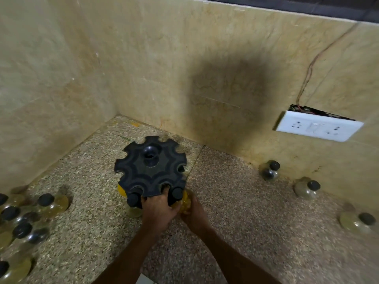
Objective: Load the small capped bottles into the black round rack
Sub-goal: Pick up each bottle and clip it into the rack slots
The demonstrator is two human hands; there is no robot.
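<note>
Left hand (158,210) grips rack (150,167); right hand (193,214) seats yellow bottle (183,199)

left hand (158,210): fingers curled, grip closed | right hand (194,216): cupped, grip closed | forearms converge

Looked like a home kitchen corner: speckled stone surface (256,212) met beige marble-look wall cladding (143,68), a white socket-and-switch plate (319,126) hung loose with wires exposed, and small capped bottles (52,203) stood scattered about.
</note>
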